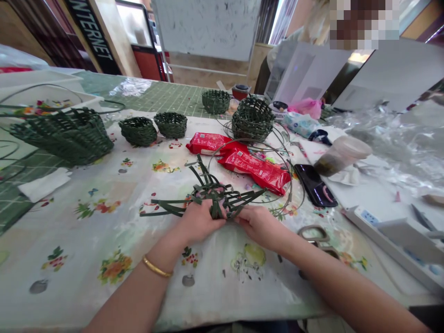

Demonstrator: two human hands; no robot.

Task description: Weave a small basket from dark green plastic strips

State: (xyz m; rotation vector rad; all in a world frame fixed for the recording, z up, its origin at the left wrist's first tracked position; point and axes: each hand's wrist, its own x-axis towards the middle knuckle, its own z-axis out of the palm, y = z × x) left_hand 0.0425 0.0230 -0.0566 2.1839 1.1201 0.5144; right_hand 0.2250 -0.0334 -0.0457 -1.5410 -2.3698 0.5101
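Note:
A small, partly woven basket (211,192) of dark green strips lies on the flowered tablecloth, its loose strip ends spreading out to the left, right and back. My left hand (203,219) is closed on its near side, with the thumb pointing right. My right hand (255,224) pinches at the basket's right front edge, where a green strip runs into the fingers; the fingertips are partly hidden. Beyond the basket lie two red shiny packets (255,169), with loops of thin green strip (291,199) curling over and around them.
Finished green baskets (138,132) stand along the back, a larger one (65,136) at left. A phone (315,185), a plastic cup (343,155) and a white tray (391,245) are at right. Scissors (314,233) lie beside my right forearm. A person (312,27) is behind white panels.

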